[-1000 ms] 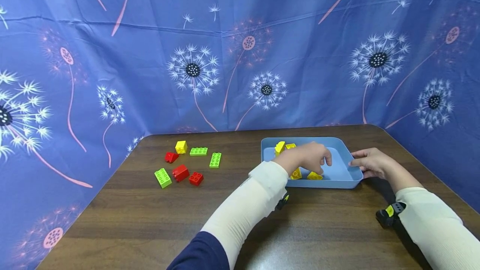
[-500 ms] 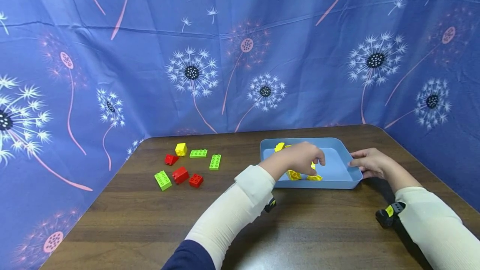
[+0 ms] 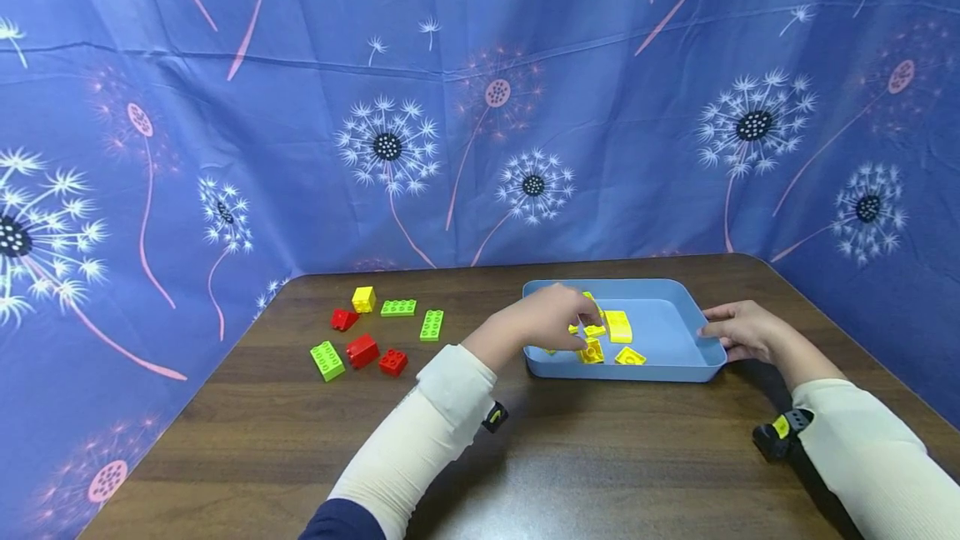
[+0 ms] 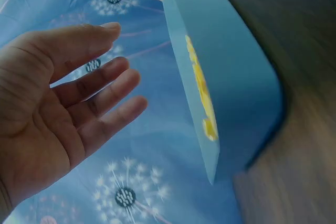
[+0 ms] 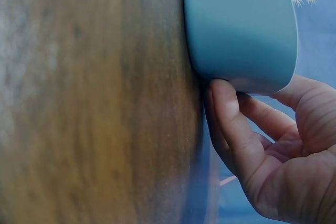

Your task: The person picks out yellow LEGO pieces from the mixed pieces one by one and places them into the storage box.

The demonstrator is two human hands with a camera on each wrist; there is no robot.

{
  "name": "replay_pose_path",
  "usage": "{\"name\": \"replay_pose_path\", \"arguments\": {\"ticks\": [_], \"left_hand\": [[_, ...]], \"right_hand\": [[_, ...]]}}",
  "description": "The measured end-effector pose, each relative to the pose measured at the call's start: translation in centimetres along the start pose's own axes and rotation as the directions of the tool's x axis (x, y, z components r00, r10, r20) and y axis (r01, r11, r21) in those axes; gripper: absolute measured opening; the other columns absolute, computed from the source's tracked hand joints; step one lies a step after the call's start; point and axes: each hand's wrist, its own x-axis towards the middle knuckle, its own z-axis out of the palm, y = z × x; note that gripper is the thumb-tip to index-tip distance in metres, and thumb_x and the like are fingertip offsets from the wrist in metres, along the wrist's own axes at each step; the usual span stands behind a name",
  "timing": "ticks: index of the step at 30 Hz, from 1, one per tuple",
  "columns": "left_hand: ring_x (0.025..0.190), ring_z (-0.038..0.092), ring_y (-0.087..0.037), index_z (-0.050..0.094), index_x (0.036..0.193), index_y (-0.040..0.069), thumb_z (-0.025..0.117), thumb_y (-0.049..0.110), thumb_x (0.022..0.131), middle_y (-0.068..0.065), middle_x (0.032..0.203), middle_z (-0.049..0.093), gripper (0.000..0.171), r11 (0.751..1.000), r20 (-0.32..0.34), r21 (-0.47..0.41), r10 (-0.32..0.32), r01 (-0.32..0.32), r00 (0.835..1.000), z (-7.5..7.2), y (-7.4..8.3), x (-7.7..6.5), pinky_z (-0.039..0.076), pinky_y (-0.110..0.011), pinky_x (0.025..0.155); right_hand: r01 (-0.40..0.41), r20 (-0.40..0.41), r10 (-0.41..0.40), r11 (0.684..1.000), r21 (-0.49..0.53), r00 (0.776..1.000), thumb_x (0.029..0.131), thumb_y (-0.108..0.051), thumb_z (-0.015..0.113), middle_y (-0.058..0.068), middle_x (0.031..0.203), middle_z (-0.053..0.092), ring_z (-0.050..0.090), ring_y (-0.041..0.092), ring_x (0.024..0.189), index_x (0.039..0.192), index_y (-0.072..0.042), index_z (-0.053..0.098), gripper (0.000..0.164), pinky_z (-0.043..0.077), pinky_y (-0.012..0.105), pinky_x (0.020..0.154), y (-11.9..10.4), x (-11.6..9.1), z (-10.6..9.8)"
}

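My left hand (image 3: 551, 317) hovers above the left part of a blue plastic tray (image 3: 675, 372). Its fingers are spread and relaxed with nothing between them, as the left wrist view shows the bare palm (image 4: 39, 124). Under and beside it lie several yellow toy building bricks, among them a long one (image 3: 618, 327), a square one (image 3: 592, 350) and a sloped one (image 3: 630, 356). At the tray's right end my right hand (image 3: 746, 330) grips the wall, thumb at the rim and fingers (image 5: 233, 124) against the outside. Part of the yellow bricks is hidden behind my left hand.
On the brown wooden table (image 3: 247, 432), left of the tray, lie loose bricks: a yellow block (image 3: 363, 299), green ones (image 3: 327, 361) and red ones (image 3: 362, 351). A blue dandelion-print cloth (image 3: 450, 148) hangs behind the table and along its sides.
My left hand has moved left across the tray, uncovering the long yellow brick and others. My right hand has stayed at the tray's right end.
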Motion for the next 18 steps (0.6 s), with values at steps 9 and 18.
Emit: {"name": "replay_pose_path", "arguments": {"ticks": [9,18], "left_hand": [[0.087,0.057,-0.009,0.064,0.105,0.013,0.07,0.021,0.074,0.003,0.102,0.062,0.032,0.995,-0.041,-0.08,-0.06,0.057,0.997,0.2,-1.8,-3.2,0.043,-0.015,0.073],[0.085,0.057,-0.011,0.064,0.102,0.013,0.073,0.024,0.071,0.005,0.097,0.062,0.034,0.995,-0.089,-0.084,-0.063,0.055,0.994,0.0,-3.1,-5.6,0.042,-0.016,0.071]], "right_hand": [[0.002,0.004,-0.002,1.0,0.003,1.0,0.08,-0.012,0.062,0.022,0.102,0.059,0.061,0.022,0.081,0.132,0.015,0.021,0.072,0.05,0.042,0.07,0.1,0.1,0.0],[0.019,0.017,-0.019,1.0,0.013,1.0,0.08,-0.01,0.062,0.015,0.096,0.061,0.061,0.021,0.08,0.132,0.016,0.019,0.072,0.05,0.042,0.07,0.0,0.0,0.0]]}}
